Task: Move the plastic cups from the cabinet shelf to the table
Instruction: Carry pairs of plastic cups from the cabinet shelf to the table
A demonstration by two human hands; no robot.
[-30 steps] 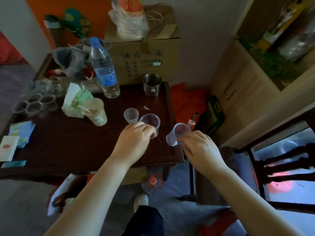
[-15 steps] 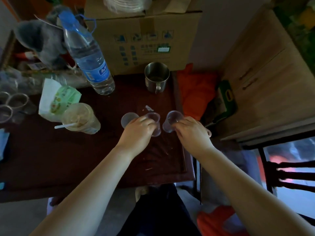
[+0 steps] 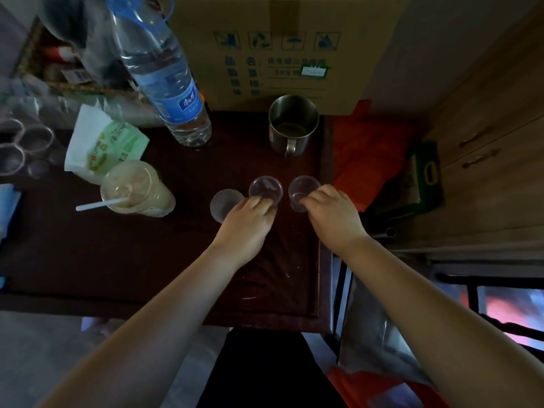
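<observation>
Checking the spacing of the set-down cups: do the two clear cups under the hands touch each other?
Apart. The head view shows a strip of dark table between the left-hand cup and the right-hand cup.

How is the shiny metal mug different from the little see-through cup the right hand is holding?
The metal mug is opaque, shiny steel; the clear plastic cup lets the dark table show through. The mug has a handle; the cup has none. The mug looks bigger and stands untouched near the cardboard box; the right hand grips the cup with its fingers. Both are open-topped and on the table.
</observation>
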